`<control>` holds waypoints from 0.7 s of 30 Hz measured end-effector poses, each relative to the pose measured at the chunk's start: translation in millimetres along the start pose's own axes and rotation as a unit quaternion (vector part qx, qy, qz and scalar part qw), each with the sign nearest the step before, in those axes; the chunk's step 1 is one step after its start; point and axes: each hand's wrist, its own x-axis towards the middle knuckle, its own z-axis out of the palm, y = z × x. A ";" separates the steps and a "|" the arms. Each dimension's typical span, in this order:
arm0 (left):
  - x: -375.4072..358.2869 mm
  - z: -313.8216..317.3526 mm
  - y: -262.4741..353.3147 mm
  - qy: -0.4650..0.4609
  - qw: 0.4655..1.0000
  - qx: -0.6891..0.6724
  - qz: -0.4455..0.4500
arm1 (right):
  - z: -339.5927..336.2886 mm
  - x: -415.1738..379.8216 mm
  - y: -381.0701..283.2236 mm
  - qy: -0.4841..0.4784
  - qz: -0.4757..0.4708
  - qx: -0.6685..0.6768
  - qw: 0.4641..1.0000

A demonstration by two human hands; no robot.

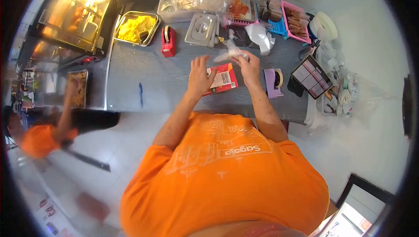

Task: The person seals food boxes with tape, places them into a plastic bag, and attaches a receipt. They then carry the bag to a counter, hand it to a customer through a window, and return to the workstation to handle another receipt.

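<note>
My right hand (248, 66) is closed round a whitish, see-through plastic bag (231, 54), which hangs out to the left of the fingers above the grey table. My left hand (200, 76) has its fingers apart and holds nothing; it is over the left edge of a red packet (223, 79) with a white label. The packet lies flat on the table between my two forearms. Just beyond my right hand sits a crumpled white plastic bag (260, 37).
A red tape dispenser (168, 41), steel lids (201, 30) and a tray of yellow food (137, 28) stand behind. On the right are a purple tape dispenser (273, 83) and a tablet (311, 76). A blue pen (141, 94) lies left. Another person (41, 141) reaches toward a food tray.
</note>
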 end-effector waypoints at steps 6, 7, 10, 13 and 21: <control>-14.4 8.7 -13.6 -0.243 0.949 0.174 -0.097 | 12.5 -2.7 48.3 -0.093 -0.161 -0.217 0.958; -7.2 4.8 -6.5 -0.314 0.914 0.141 -0.215 | 14.2 -4.9 45.6 -0.090 -0.161 -0.219 0.958; -2.4 5.8 -17.5 -0.334 0.915 0.181 -0.134 | 21.0 -6.7 35.1 -0.106 -0.085 -0.233 0.963; -15.8 8.7 -34.2 -0.132 0.984 0.084 0.087 | 31.1 -7.2 30.6 -0.167 -0.019 -0.359 0.918; -20.3 13.8 -57.1 -0.259 0.959 -0.113 -0.022 | 31.1 12.5 16.1 -0.338 0.078 -0.321 0.881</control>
